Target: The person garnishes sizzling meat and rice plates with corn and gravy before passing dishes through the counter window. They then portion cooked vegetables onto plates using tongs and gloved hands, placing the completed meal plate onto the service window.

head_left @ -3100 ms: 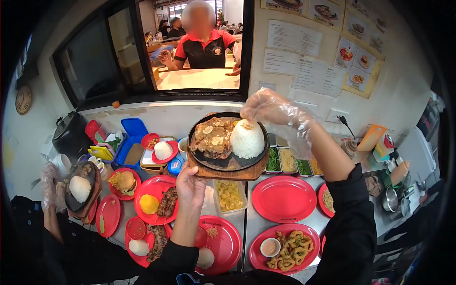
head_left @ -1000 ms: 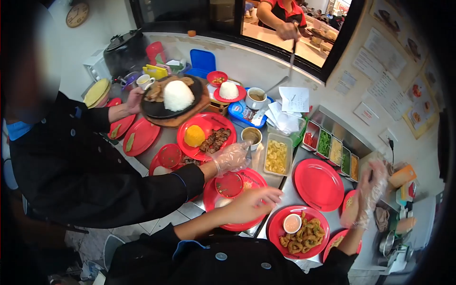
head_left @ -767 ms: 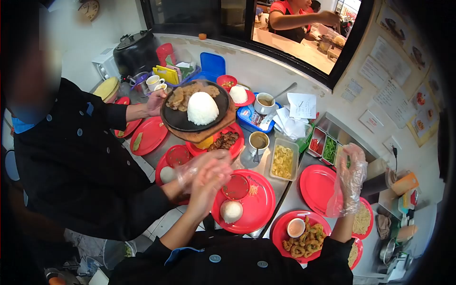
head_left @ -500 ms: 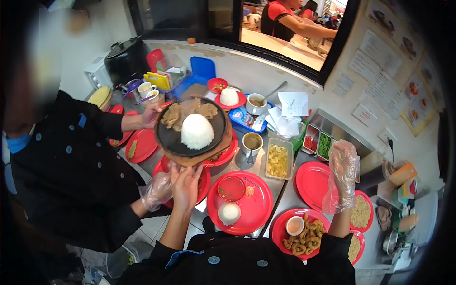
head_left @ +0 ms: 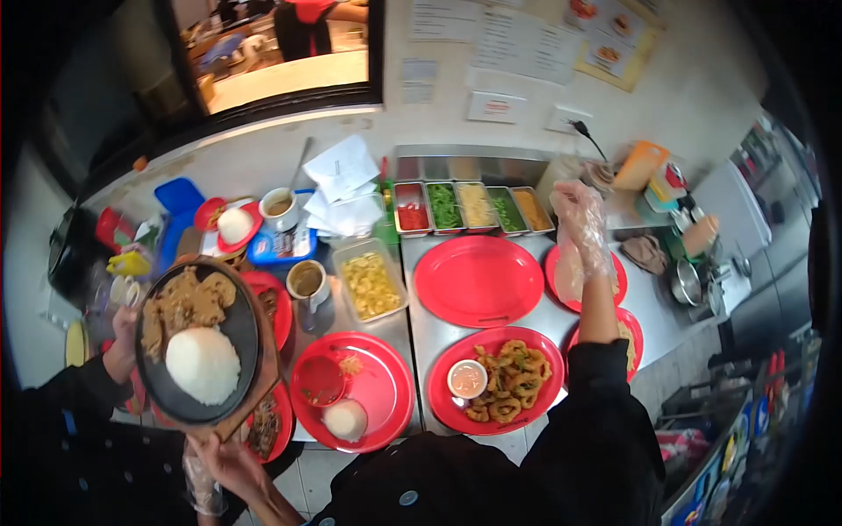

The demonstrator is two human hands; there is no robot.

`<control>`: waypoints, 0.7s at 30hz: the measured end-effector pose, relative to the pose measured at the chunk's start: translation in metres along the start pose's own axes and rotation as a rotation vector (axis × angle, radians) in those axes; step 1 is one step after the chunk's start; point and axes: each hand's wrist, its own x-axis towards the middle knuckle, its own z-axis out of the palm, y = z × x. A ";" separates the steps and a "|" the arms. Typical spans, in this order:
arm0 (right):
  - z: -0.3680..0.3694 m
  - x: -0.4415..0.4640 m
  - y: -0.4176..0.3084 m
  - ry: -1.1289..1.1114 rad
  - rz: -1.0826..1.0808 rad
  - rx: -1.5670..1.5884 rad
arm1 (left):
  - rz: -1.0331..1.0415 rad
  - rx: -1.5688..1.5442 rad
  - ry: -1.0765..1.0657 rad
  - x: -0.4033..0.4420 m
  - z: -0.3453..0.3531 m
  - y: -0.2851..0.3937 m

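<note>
At lower left my bare left hand point(head_left: 230, 460) grips the edge of a wooden board point(head_left: 263, 394). On this board rests a black sizzling plate point(head_left: 250, 337), tilted, bearing a rice mound point(head_left: 203, 366) and meat in brown sauce point(head_left: 186, 302). A co-worker's hand point(head_left: 125, 329) is at the plate's far left edge; their other, gloved hand point(head_left: 203, 478) is below. My right hand point(head_left: 581, 219), in a clear plastic glove, hovers by the topping containers point(head_left: 474, 208), above a red plate of noodles point(head_left: 583, 280). Its fingers are bunched inside the wrinkled glove; I see nothing held.
Red plates cover the counter: one bare point(head_left: 479, 280), one with fried rings point(head_left: 509, 386) and a dip cup point(head_left: 467, 380), one with rice and a soup bowl point(head_left: 320, 381). A yellow-filled tub point(head_left: 372, 280) and a sauce cup point(head_left: 307, 280) stand between. Papers point(head_left: 344, 180) lie near the wall.
My view has swung right. The sizzling plate has tipped and now sits lower left, still held by my left hand and the co-worker. My right hand has reached forward towards the topping containers.
</note>
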 end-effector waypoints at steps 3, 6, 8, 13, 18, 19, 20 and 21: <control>0.014 0.023 0.041 -0.053 -0.005 0.015 | -0.067 -0.020 -0.070 -0.001 -0.011 -0.004; 0.061 0.045 0.077 -0.208 0.095 0.073 | -0.191 -0.143 -0.094 -0.002 0.005 -0.018; 0.068 0.047 0.066 -0.278 0.049 0.023 | -0.290 -0.175 -0.249 0.000 0.029 -0.031; 0.092 0.038 0.044 -0.277 -0.117 -0.057 | -0.484 -0.257 -0.382 0.005 0.063 -0.087; 0.107 0.046 -0.009 -0.376 -0.339 0.115 | -0.562 -0.372 -0.323 0.008 0.083 -0.117; 0.108 0.047 -0.023 -0.409 -0.305 0.197 | -0.557 -0.380 -0.320 0.009 0.082 -0.115; 0.112 0.049 -0.037 -0.442 -0.266 0.273 | -0.558 -0.390 -0.320 0.012 0.079 -0.113; 0.116 0.050 -0.051 -0.458 -0.292 0.287 | -0.549 -0.377 -0.328 0.015 0.072 -0.112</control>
